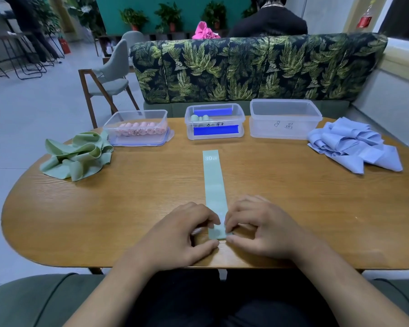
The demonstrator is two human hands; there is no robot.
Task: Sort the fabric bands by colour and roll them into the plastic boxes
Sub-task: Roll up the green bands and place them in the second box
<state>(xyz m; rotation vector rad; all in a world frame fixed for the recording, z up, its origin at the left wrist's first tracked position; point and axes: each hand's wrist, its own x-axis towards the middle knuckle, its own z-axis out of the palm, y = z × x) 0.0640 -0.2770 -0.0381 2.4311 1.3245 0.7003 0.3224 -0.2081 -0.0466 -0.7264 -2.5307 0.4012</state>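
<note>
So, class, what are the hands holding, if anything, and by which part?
The left hand and right hand pinch the long pale green fabric band at its near end.

Oval wooden table (128, 208). Along far edge, left to right: clear box of pink rolls (137, 128) seated on a blue-rimmed lid; middle clear box (215, 121) with blue labels and a few green rolls; empty clear box (285, 119) marked in pen. Left end: loose heap of green bands (77, 154). Right end: loose heap of blue bands (354, 147). Centre: flat green band (214, 182) laid lengthwise, near end pinched by left hand (184, 232) and right hand (260, 227).
</note>
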